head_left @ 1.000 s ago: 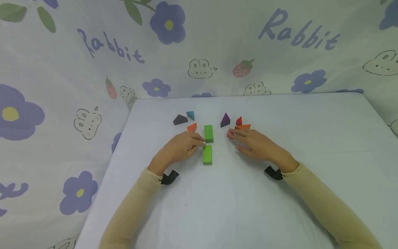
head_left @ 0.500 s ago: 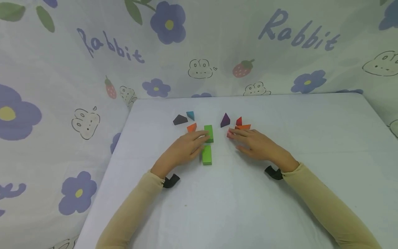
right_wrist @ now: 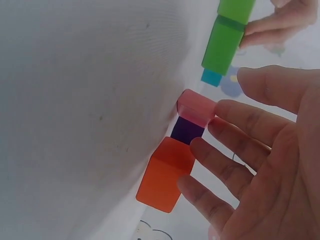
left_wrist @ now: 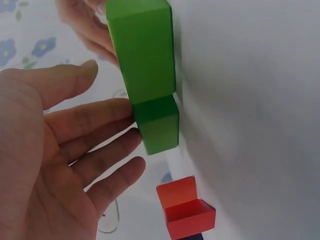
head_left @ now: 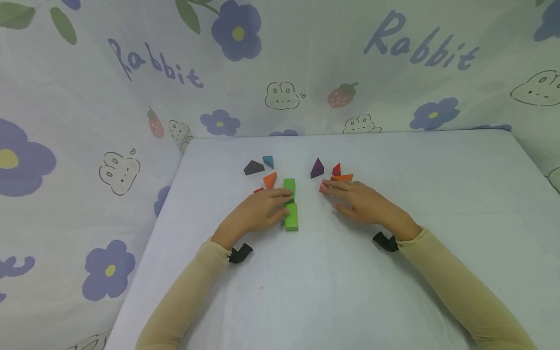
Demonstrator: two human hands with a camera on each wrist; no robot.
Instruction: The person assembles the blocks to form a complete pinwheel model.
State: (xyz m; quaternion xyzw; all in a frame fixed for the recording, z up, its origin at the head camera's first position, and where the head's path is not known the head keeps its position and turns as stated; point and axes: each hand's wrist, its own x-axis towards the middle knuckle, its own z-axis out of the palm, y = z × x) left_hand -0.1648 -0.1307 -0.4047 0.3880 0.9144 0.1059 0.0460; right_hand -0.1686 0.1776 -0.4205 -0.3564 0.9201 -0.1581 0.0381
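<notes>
Two green rectangular blocks lie end to end near the middle of the worktop point(head_left: 332, 287), one behind the other: a near green block point(head_left: 291, 218) and a far green block point(head_left: 288, 184). Their facing ends appear to meet, and the far one sits slightly more to the left. The left hand point(head_left: 255, 210) comes in from the left side with its fingers extended rather than wrapped around anything; in the left wrist view its index fingertip touches the left side of the far green block close to the seam, while the thumb stands apart from the blocks.

To the right, well apart from the green pair, a pink block point(head_left: 323, 188) sits at the fingertips of the right hand point(head_left: 362, 202). That hand's fingers are also stretched out and spread, and its index fingertip rests against the pink block. Just beyond these fingers is a right orange block point(head_left: 344, 177), with a small red block point(head_left: 336, 169) behind it and a pointed purple block point(head_left: 317, 168) farther left.

On the left side, a left orange block point(head_left: 270, 180) lies beyond the left hand, and a red piece point(head_left: 258, 190) shows partly above the knuckles. Farther back are a dark grey block point(head_left: 253, 168) and a small blue block point(head_left: 268, 161).

Beige sleeves cover both forearms. Behind the worktop hangs a pale cloth point(head_left: 306, 43) printed with flowers, strawberries and rabbits.
</notes>
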